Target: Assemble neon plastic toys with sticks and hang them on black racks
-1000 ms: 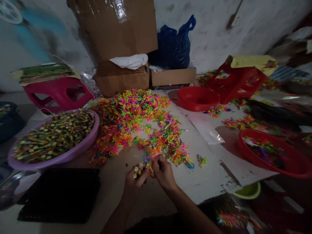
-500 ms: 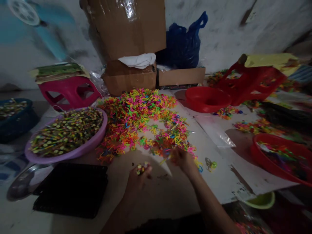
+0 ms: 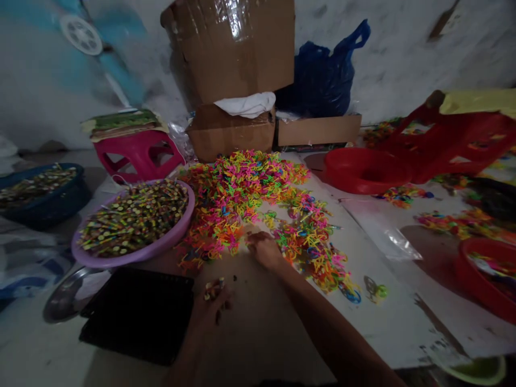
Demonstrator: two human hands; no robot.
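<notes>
Low in the head view, my left hand [image 3: 213,306] is closed round a small bundle of short sticks [image 3: 214,288] with pale ends. My right hand [image 3: 263,248] reaches to the near edge of a heap of bright plastic pieces [image 3: 245,177]; its fingers are bent, and whatever they hold is too blurred to make out. A purple basin [image 3: 185,217] full of similar striped sticks stands to the left. Between that basin and my left forearm lies a flat black tray [image 3: 139,314].
Red basins [image 3: 363,172] [image 3: 484,274] stand on the right, near a red stool [image 3: 435,140]. A pink stool [image 3: 139,153], a fan [image 3: 81,35] and a blue basin [image 3: 48,199] are at the left. Cardboard boxes [image 3: 237,54] and a blue bag [image 3: 322,80] back the heap.
The view has swung left. My right hand has moved left and up along the heap's edge, and the pale stick-like thing near it no longer shows. My left hand still holds its bundle.
</notes>
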